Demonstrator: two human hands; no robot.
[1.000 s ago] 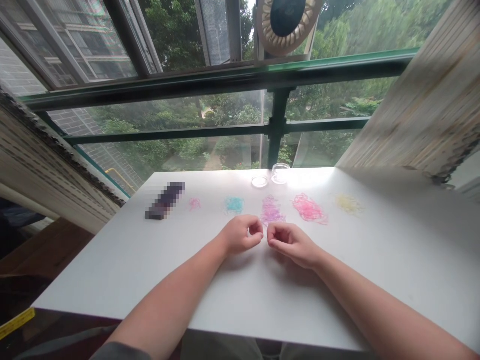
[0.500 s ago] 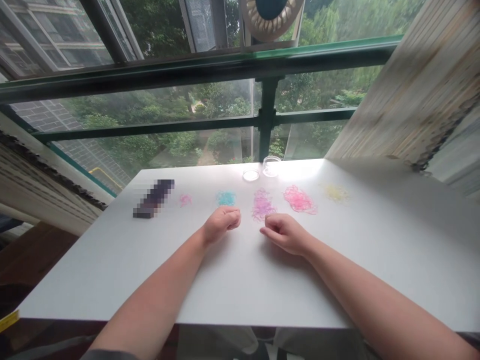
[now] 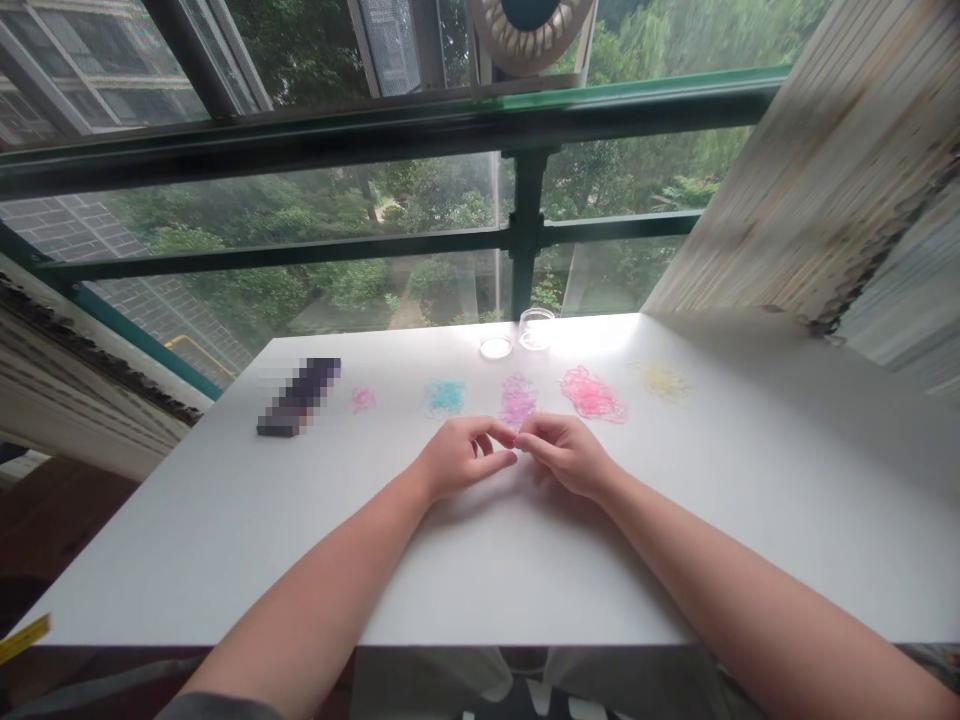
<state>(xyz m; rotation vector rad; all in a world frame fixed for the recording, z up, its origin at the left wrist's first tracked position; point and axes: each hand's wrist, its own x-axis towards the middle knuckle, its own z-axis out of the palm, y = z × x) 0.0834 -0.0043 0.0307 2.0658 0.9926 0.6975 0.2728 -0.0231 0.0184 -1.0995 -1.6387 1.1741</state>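
Just short of the purple pile (image 3: 517, 395), two bare hands above a white table (image 3: 480, 580). Left hand (image 3: 461, 455) at the pile's near left, thumb and forefinger parted; right hand (image 3: 562, 455) at its near right, fingers curled, tips meeting or almost meeting the left's. Whether the right pinches a strand, cannot tell; tips overlap, too small to read. Purple pile lies flat, near edge partly hidden by the fingers. Strands thin and loopy, perhaps small elastic bands. Judgement: next to no weight, soft, stretchy, apt to tangle or spring away; best taken singly, by a loop at the pile's loose edge. Left of purple: blue pile (image 3: 446, 396), then a small pink pile (image 3: 364, 399), then a dark oblong object (image 3: 300, 395), pixelated, kind unknown. Right of purple: red-pink pile (image 3: 592, 393), then yellow pile (image 3: 664, 381), faint against the white. Tabletop looks smooth, glare behind purple. Beyond purple: shallow clear dish (image 3: 496, 356), clear tub (image 3: 551, 330) beside it. Farther: green railing (image 3: 390, 132) across glass, curtains (image 3: 750, 200) both sides, trees (image 3: 345, 285) outside.
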